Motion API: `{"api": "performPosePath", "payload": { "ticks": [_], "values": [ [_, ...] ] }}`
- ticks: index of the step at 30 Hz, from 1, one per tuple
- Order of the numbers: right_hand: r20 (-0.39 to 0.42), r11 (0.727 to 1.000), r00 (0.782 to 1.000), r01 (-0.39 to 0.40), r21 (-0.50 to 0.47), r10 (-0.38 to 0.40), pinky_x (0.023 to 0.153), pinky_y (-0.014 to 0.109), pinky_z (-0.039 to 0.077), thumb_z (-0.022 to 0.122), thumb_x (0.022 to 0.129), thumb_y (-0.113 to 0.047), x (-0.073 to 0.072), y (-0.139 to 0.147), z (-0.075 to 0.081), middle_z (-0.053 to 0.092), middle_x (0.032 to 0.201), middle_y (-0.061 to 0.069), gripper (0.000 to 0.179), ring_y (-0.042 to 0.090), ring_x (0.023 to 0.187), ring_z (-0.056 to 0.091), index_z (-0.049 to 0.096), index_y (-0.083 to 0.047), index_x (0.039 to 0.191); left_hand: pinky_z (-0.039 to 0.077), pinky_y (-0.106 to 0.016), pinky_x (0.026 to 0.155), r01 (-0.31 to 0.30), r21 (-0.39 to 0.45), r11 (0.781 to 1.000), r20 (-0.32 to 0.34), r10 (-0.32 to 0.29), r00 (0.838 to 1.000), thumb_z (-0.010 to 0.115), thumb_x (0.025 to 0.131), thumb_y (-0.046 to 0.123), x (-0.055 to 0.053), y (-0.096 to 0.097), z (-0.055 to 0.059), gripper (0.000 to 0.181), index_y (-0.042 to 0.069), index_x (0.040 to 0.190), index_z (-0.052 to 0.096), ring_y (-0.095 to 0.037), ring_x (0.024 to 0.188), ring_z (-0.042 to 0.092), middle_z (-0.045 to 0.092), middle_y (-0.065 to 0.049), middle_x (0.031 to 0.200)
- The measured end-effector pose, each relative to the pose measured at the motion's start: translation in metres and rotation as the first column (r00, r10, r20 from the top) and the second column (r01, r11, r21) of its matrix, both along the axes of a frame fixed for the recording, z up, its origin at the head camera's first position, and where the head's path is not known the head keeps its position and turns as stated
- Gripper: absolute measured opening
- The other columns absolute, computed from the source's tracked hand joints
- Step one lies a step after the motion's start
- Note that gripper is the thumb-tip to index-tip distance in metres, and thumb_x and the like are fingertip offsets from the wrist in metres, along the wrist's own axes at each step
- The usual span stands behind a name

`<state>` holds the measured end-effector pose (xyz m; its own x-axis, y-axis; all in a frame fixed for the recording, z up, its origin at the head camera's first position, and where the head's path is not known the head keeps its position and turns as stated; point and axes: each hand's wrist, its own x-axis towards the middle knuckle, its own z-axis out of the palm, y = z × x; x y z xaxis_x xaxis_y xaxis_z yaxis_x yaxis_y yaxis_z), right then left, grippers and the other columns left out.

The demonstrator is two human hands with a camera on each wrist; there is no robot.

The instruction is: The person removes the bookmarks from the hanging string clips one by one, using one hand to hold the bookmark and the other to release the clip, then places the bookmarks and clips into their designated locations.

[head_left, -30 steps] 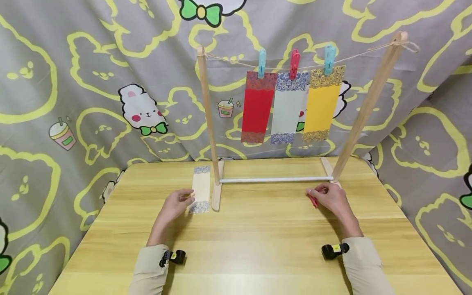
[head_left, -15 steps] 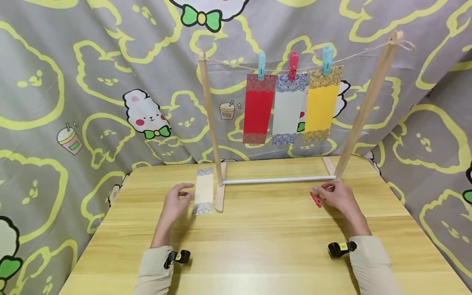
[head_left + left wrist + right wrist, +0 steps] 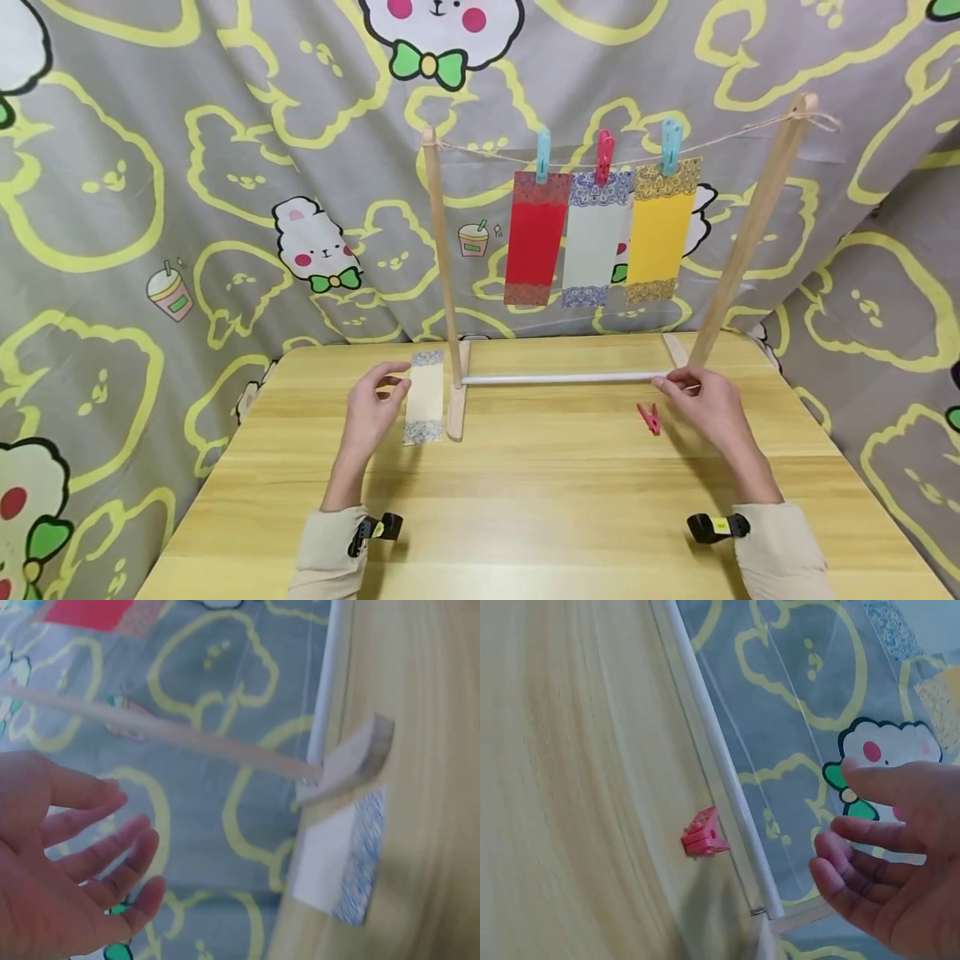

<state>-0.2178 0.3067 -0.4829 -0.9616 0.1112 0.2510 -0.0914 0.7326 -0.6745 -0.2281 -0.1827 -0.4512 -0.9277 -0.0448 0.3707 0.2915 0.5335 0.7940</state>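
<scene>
My left hand is raised just left of a cream paper strip with blue patterned ends, which lies flat on the table. In the left wrist view its fingers are loosely bent, hold nothing and stay apart from the strip. A small pink clothespin lies on the table, left of my right hand. The right wrist view has that hand in the air with relaxed fingers, apart from the clothespin.
A wooden stand has two posts joined by a white rod. From its string hang a red strip, a pale strip and a yellow strip, each under a clothespin. A patterned curtain is behind.
My right hand has let go of the pink clothespin and moved away up and to the right. The left hand remains beside the cream strip. The head view has shifted slightly.
</scene>
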Motion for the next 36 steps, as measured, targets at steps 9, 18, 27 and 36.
{"api": "performPosePath", "payload": {
  "ticks": [9, 18, 27, 36],
  "values": [
    [-0.158, 0.999, 0.987, -0.024, 0.023, 0.028, 0.066, 0.017, 0.048, 0.072, 0.098, -0.036, 0.007, -0.01, 0.017, 0.075, 0.094, 0.009, 0.032, 0.024, 0.085, 0.068, 0.074, -0.006, 0.109, 0.057, -0.05, 0.09, 0.142, 0.078, 0.987, -0.134, -0.131, 0.982, 0.069, 0.096, 0.001, -0.004, 0.028, 0.019, 0.025, 0.001, 0.12, 0.071, -0.03, 0.104, 0.068, 0.072, -0.012, 0.115],
    [-0.283, 0.995, 0.955, -0.097, -0.014, 0.089, 0.072, 0.008, 0.051, 0.075, 0.096, -0.019, 0.007, -0.014, 0.023, 0.073, 0.093, 0.008, 0.021, -0.003, 0.081, 0.061, 0.073, -0.003, 0.11, 0.056, -0.051, 0.093, 0.204, 0.156, 0.966, -0.146, -0.182, 0.972, 0.069, 0.094, -0.004, -0.008, 0.039, 0.015, 0.028, -0.003, 0.122, 0.069, -0.038, 0.111, 0.065, 0.068, -0.019, 0.121],
    [-0.363, 0.994, 0.926, -0.11, -0.002, 0.102, 0.076, 0.013, 0.054, 0.078, 0.093, -0.015, 0.007, -0.024, 0.033, 0.074, 0.096, 0.005, 0.02, -0.006, 0.085, 0.061, 0.073, -0.006, 0.11, 0.055, -0.051, 0.096, 0.231, 0.193, 0.954, -0.184, -0.196, 0.963, 0.069, 0.095, -0.001, -0.007, 0.047, 0.015, 0.028, -0.003, 0.123, 0.068, -0.045, 0.113, 0.062, 0.067, -0.016, 0.121],
    [-0.408, 0.994, 0.907, -0.111, 0.005, 0.104, 0.079, 0.011, 0.052, 0.078, 0.093, -0.017, 0.006, -0.031, 0.046, 0.072, 0.099, 0.002, 0.021, -0.005, 0.088, 0.062, 0.073, -0.007, 0.11, 0.052, -0.059, 0.098, 0.25, 0.244, 0.937, -0.217, -0.198, 0.956, 0.065, 0.092, -0.015, -0.003, 0.064, 0.033, 0.029, -0.012, 0.121, 0.065, -0.049, 0.112, 0.061, 0.063, -0.032, 0.119]
  ]
}}
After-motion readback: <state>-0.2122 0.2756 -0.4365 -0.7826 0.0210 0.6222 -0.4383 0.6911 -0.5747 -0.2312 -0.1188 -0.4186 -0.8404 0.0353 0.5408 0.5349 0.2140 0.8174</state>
